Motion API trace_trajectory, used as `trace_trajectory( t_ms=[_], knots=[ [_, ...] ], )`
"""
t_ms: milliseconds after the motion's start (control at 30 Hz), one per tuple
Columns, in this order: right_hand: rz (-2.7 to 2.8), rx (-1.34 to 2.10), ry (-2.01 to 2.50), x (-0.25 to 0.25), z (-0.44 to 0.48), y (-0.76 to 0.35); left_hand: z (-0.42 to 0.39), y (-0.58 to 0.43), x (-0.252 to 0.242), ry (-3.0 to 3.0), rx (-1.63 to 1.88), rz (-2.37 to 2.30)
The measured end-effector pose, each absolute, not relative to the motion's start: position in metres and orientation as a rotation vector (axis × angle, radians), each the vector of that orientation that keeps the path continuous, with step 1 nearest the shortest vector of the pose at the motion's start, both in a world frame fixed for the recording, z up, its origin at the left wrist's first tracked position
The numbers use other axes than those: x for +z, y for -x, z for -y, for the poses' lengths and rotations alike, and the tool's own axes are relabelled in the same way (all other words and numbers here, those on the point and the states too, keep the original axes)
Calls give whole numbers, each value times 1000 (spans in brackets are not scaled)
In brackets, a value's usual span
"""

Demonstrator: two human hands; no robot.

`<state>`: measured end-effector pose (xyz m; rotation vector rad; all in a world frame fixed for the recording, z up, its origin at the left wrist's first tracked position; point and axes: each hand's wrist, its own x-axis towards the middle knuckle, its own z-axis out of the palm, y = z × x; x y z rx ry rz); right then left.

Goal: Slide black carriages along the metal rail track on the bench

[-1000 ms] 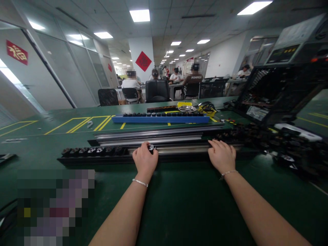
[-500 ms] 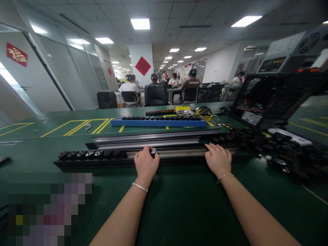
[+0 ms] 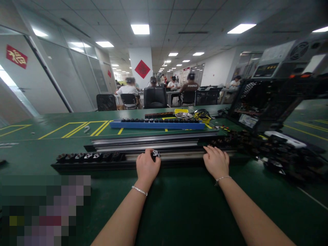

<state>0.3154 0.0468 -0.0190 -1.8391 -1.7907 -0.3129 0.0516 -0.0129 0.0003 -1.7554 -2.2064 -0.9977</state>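
A long black rail with a bare metallic channel lies across the green table in front of me. Several small black-and-silver parts sit in a row at its left end. My left hand pinches one similar small black-and-silver part at the middle of the channel; the fingers partly cover it. Farther right, my right hand is bent over the same rail and grips it, its thumb side hidden from clear view. Just behind lie more silver-grey rails, parallel to this one.
Behind the rails stands a blue holder filled with similar parts. A heap of dark parts lies to the right, near an open black computer case. Beyond are a metal dish, chairs and seated people.
My left hand, with the small part, has shifted slightly right along the rail. My right hand keeps its place on the rail. The whole view has moved a little.
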Motion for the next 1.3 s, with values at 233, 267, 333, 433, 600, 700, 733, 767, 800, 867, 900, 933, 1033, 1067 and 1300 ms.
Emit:
trace_trajectory(
  t_ms=[233,267,333,433,600,700,733,767,800,867,900,933,1033,1067,1300],
  knots=[
    [1779,-301,1834,-19,-46,-315,13,-52,0,1802,-1037,2186],
    [1780,-296,1834,-19,-46,-315,13,-53,0,1811,-1040,2183],
    [1779,-287,1836,-19,-46,-315,13,-54,1,1840,-1047,2174],
    [1780,-289,1829,-19,-47,-315,14,-55,1,1877,-1048,2171],
    [1783,-291,1829,-19,-47,-315,13,-55,0,1885,-1031,2167],
    [1783,-285,1836,-18,-46,-315,14,-55,0,1890,-1002,2168],
    [1782,-283,1839,-18,-46,-314,14,-55,0,1894,-996,2168],
    [1780,-280,1841,-17,-45,-314,14,-55,0,1897,-995,2169],
    [1778,-278,1840,-17,-45,-313,14,-55,0,1900,-994,2169],
    [1787,-276,1823,-16,-43,-309,15,-56,1,1905,-991,2165],
    [1802,-276,1801,-16,-41,-306,15,-56,1,1907,-986,2166],
    [1826,-274,1768,-15,-40,-302,15,-57,2,1909,-978,2170],
    [1921,-236,1625,-13,-34,-287,17,-58,3,1920,-947,2192],
    [1954,-209,1571,-12,-32,-280,17,-58,4,1926,-936,2196],
    [2089,77,1311,-1,-18,-229,17,-57,2,1934,-886,2162]
  ],
)
